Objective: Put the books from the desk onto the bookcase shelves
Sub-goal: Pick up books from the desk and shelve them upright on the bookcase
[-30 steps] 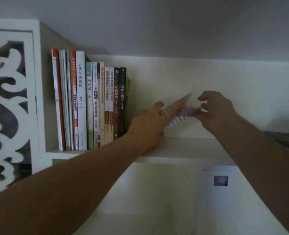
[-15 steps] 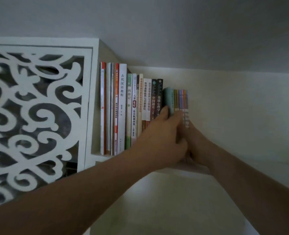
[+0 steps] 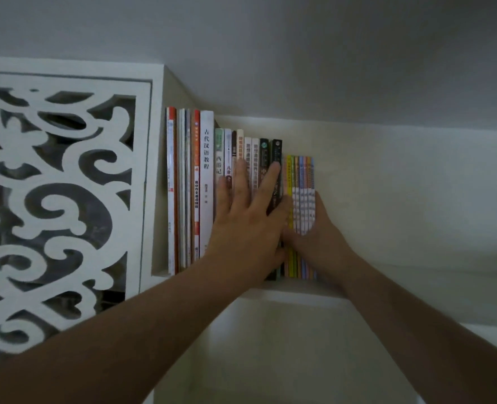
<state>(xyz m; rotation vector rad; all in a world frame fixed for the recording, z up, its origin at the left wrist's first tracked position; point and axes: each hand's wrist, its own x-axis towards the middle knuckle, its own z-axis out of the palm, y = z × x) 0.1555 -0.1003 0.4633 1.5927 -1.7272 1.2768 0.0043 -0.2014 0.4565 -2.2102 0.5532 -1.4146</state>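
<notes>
In the head view, a row of books (image 3: 212, 185) is standing upright on a white shelf (image 3: 294, 290) near the middle of the frame. The tall books are sitting at the left end of the row, right against the side wall of the bookcase (image 3: 157, 170). A white book with dark writing down its spine (image 3: 206, 182) is standing among the tall ones. Two dark books (image 3: 276, 150) are standing further right. At the right end of the row, a bunch of thin colorful books (image 3: 301, 185) is standing upright, touching the dark books. The left hand (image 3: 250, 223) is lying flat on the spines in the middle of the row, with its fingers (image 3: 241, 176) straight and spread out, pressing on the books and holding nothing. The right hand (image 3: 314, 234) is sitting at the lower part of the thin colorful books, with its thumb side against the right edge of the bunch. Its fingers are mostly hidden behind the left hand, so it is hard to say if they are curling around the books or just pushing. Both arms are reaching up from the bottom of the frame. A white panel with curly cut-out shapes (image 3: 60, 199) is filling the left side of the frame. The ceiling (image 3: 299, 53) is showing across the top.
</notes>
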